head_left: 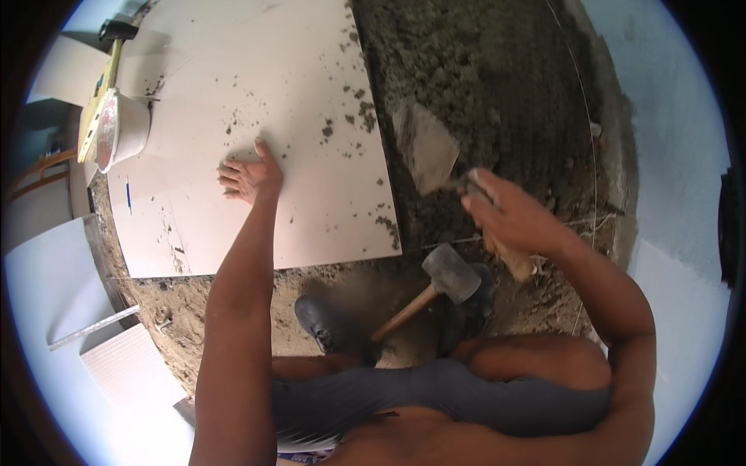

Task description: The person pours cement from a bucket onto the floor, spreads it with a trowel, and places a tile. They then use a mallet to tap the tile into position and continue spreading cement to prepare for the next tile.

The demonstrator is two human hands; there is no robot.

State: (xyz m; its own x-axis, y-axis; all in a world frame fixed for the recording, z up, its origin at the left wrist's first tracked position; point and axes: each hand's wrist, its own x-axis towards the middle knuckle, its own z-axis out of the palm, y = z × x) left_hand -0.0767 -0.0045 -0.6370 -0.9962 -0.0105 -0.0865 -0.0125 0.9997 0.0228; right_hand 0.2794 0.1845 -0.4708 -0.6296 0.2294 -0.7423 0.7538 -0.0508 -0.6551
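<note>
My left hand (253, 177) rests with its fingers spread on a large white floor tile (334, 213), which is speckled with crumbs of mortar. In my right hand (514, 211) is a trowel (426, 147), gripped by its wooden handle, part of which shows below my fist. The trowel's pale, slightly blurred blade lies over the dark wet mortar (513, 85) just right of the tile's edge. Between my feet a rubber mallet (452, 273) with a wooden handle stands head up, leaning.
A white bucket (124, 130) sits on the tile's left side, beside a yellow level (95, 116) and a black-headed hammer (118, 31). A blue pencil (129, 196) lies near it. Taut string (584, 85) runs over the mortar along the right wall (668, 132). More tiles (138, 365) are at lower left.
</note>
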